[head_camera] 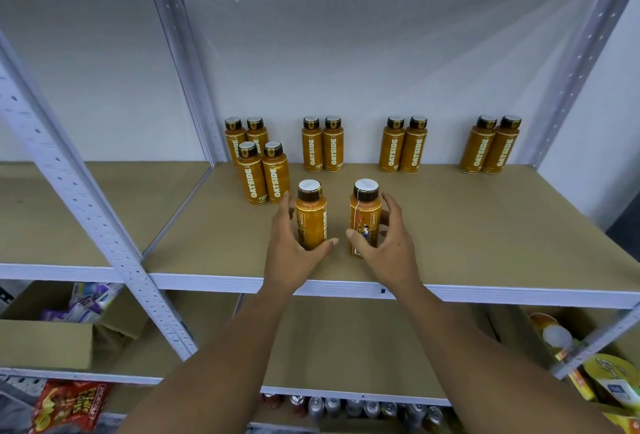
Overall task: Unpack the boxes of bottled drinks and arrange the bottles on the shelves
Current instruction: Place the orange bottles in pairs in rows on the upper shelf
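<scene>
**Two bottles in hand at shelf front, both upright**

Around: the brown shelf [485, 225] carries more orange bottles along the back wall. Seen from the held ones, a block of four [258, 163] stands at approx. 10 o'clock, and its nearest bottle is just beside the left hand's fingertips. A pair [322, 146] is at 12 o'clock, a second pair [403, 146] at 1 o'clock and a third pair [491, 146] at 2 o'clock, well apart. The way to 12 o'clock is free. Below, at 7 o'clock, are a cardboard box [45, 340] and a red snack bag [69, 406]; cans [346, 407] are at 6 o'clock.

Task things: the left bottle [311, 215] and the right bottle [363, 215] stand near the front edge, apart from each other. Long axis is vertical and the caps point up. The left one's logo faces 3 o'clock; the right one shows its back print to the camera.

Grip: the left hand [291, 243] is curled round the left bottle, thumb in front. The right hand [388, 243] wraps the right bottle, w/ thumb low in front and fingers loosely round the side.
</scene>
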Demonstrator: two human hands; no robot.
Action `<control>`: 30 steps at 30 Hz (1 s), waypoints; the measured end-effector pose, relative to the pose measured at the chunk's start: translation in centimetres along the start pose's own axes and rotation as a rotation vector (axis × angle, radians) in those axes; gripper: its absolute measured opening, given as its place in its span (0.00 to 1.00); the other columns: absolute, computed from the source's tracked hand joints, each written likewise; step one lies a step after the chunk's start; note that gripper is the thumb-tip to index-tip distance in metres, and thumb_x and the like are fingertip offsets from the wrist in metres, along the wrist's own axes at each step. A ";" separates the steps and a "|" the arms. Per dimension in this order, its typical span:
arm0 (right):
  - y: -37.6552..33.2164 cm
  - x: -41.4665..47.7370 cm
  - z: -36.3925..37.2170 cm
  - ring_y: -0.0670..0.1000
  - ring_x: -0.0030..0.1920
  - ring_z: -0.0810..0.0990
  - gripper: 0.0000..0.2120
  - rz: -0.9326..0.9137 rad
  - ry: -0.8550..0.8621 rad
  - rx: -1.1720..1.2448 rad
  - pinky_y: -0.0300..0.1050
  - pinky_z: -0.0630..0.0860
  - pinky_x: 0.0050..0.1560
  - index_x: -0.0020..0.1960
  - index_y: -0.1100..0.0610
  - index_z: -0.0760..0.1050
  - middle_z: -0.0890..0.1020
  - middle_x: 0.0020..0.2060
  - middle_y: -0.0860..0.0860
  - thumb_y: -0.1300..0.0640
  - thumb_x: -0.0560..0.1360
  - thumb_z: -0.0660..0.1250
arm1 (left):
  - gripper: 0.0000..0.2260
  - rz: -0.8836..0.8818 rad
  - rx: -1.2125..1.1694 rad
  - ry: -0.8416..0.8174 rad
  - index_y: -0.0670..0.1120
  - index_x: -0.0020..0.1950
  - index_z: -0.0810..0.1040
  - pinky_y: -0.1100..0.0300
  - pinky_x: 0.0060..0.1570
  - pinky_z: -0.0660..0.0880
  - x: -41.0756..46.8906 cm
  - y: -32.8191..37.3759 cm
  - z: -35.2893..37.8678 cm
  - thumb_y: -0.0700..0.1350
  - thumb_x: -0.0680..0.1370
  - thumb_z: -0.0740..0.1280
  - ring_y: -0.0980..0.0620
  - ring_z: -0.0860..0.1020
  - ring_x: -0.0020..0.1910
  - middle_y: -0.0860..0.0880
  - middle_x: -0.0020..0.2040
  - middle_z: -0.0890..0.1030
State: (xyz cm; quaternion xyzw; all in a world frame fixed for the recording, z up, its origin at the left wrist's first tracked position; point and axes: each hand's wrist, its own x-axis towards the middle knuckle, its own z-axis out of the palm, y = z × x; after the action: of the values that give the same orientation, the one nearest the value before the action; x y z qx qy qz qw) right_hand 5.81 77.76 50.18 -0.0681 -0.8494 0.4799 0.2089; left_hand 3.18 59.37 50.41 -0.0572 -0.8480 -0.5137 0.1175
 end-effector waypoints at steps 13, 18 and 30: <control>0.4 0.0 0.4 0.54 0.67 0.77 0.45 0.030 0.034 -0.047 0.51 0.78 0.62 0.78 0.41 0.52 0.76 0.70 0.51 0.49 0.72 0.77 | 0.50 0.005 0.060 0.053 0.63 0.81 0.44 0.50 0.64 0.77 -0.3 -0.4 0.2 0.52 0.74 0.78 0.51 0.73 0.69 0.51 0.75 0.70; 0.4 0.2 0.5 0.52 0.66 0.76 0.45 0.033 0.063 -0.040 0.50 0.79 0.62 0.78 0.43 0.54 0.75 0.69 0.51 0.44 0.71 0.78 | 0.47 -0.006 0.033 0.024 0.62 0.81 0.44 0.52 0.64 0.75 -0.3 -0.6 0.1 0.48 0.76 0.76 0.48 0.73 0.71 0.50 0.76 0.71; 0.4 0.1 0.1 0.56 0.69 0.76 0.44 0.035 -0.002 0.009 0.49 0.75 0.64 0.79 0.41 0.50 0.74 0.73 0.53 0.53 0.74 0.75 | 0.49 -0.051 0.001 0.027 0.63 0.81 0.46 0.48 0.65 0.77 0.2 -0.7 0.0 0.53 0.73 0.79 0.49 0.72 0.71 0.52 0.75 0.70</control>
State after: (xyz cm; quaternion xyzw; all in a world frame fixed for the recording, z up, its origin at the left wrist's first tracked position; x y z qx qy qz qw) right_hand 5.64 77.90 49.77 -0.0816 -0.8460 0.4874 0.2000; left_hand 2.79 59.03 49.88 -0.0283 -0.8478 -0.5167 0.1159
